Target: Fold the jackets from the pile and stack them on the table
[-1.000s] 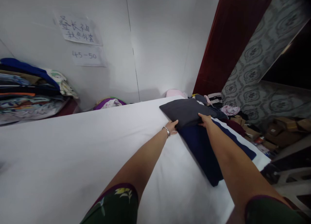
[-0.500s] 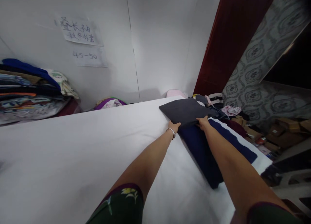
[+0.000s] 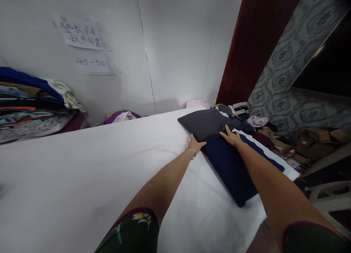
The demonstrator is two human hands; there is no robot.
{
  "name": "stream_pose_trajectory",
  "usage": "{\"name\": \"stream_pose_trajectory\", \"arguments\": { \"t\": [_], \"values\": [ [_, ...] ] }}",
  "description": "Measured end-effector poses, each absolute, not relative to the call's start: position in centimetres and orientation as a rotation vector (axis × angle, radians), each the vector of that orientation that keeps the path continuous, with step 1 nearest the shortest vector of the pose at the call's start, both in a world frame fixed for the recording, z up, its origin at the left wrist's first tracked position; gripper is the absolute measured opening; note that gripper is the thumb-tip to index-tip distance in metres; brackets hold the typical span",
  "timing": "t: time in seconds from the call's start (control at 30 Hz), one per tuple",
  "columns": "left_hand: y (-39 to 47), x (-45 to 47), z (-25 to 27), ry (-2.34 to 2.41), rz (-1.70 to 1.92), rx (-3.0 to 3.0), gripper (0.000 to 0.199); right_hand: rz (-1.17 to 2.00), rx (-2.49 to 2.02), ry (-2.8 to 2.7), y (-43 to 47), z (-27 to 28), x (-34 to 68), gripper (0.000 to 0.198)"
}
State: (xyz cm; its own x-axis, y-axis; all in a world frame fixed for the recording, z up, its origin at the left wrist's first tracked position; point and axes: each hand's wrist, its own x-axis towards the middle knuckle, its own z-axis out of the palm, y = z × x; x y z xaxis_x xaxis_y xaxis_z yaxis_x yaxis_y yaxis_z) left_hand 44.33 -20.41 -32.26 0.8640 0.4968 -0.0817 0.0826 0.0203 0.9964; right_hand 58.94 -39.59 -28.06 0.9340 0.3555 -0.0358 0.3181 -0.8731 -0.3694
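Note:
A folded dark grey garment (image 3: 203, 123) lies near the far edge of the white-covered table (image 3: 109, 172). My left hand (image 3: 196, 144) is at its near left edge, thumb and fingers apart. At its near right edge is my right hand (image 3: 230, 137), fingers spread, resting where the grey cloth meets navy cloth. The folded navy garment (image 3: 227, 165) stretches toward me from under the grey one, partly behind my right forearm. More navy cloth on white shows to the right of that forearm.
Stacked folded clothes (image 3: 30, 99) stand at the left against the wall. A purple bundle (image 3: 122, 116) and a pink item (image 3: 195, 103) are behind the table. Loose clothes (image 3: 256, 122) and cardboard boxes (image 3: 315, 143) are at the right, with a white plastic chair (image 3: 329, 198) nearer.
My right hand has loosened from the grey garment's edge and its fingers have spread. My left fingers have opened too. The view has shifted slightly; the garments lie much the same.

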Motion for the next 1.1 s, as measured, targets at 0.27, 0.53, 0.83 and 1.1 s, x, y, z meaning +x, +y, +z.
{"name": "stream_pose_trajectory", "arguments": {
  "t": [0.27, 0.53, 0.83, 1.1],
  "values": [
    [-22.0, 42.5, -32.1, 0.448, 0.222, 1.537, 0.108, -0.005, -2.567, -0.57, -41.3, -29.0, 56.4, 0.077],
    [-23.0, 40.2, -30.3, 0.143, 0.536, 2.172, 0.052, -0.46, -2.672, -0.863, -40.0, -28.5, 56.3, 0.05],
    [-22.4, 40.2, -31.5, 0.108, 0.186, 2.19, 0.047, 0.15, -2.963, -0.564, -40.0, -29.7, 57.7, 0.058],
    [-21.5, 33.8, -31.5, 0.02, 0.063, 2.33, 0.046, 0.115, -2.962, -0.578, -41.0, -28.7, 54.1, 0.051]
  ]
}}
